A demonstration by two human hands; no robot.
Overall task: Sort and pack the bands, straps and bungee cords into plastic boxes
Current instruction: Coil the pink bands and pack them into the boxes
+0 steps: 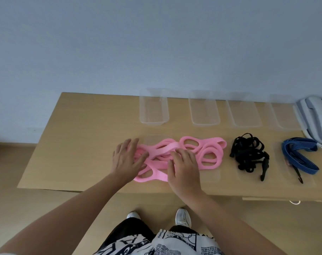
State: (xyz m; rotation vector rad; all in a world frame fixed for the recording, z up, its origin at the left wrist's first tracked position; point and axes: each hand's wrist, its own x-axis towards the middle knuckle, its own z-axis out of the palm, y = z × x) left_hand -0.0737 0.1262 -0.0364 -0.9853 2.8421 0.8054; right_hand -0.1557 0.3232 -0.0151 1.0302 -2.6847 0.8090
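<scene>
Pink bands (176,159) are heaped in the centre of the frame on the table (79,144), partly over flat clear lids that are hard to make out. The left hand (128,161) is laid on the heap's left end with fingers spread and straight, touching the bands rather than gripping them. The right hand (184,168) is laid palm down over the heap's lower middle; its fingers are slightly bent, and whether any band is pinched beneath them cannot be told.

Three heaps are seen in a row: the pink bands, black straps (248,155) to their right, and blue cords (300,157) at the right edge of the frame. Four clear boxes (153,107) are lined up above them along the wall, each apart from the heaps. The number of single bands in the pink heap cannot be counted.

The bands are flat, wide, soft loops of a uniform pale pink, tangled and overlapped. The straps are thin and knotted together; the cords are striped, with a dark hook at the lower end.

A telephone (314,116) is seen at the upper right of the table.
</scene>
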